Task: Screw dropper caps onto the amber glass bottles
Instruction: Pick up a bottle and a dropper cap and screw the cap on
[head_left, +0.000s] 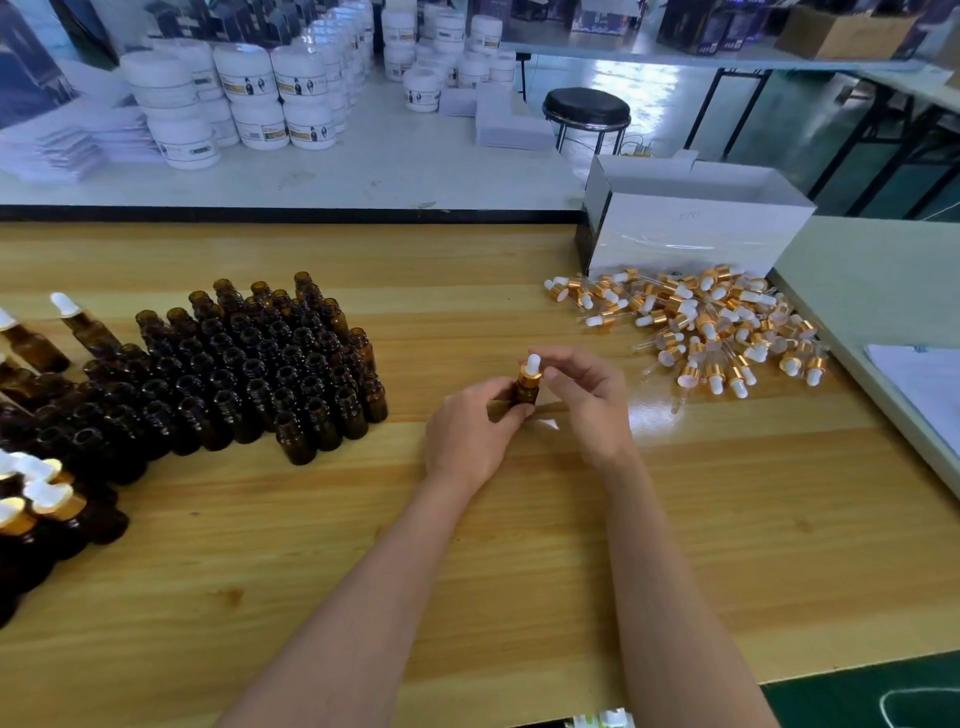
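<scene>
Both hands busy mid-worktop: left hand (470, 434) grips amber bottle (525, 393) to brace it, right hand (584, 400) pinches dropper cap (531, 370) to twist it down.

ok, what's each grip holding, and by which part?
Left grip holds the amber bottle by its lower body. Right grip pinches the dropper cap at its gold collar, on the bottle's neck.
</scene>
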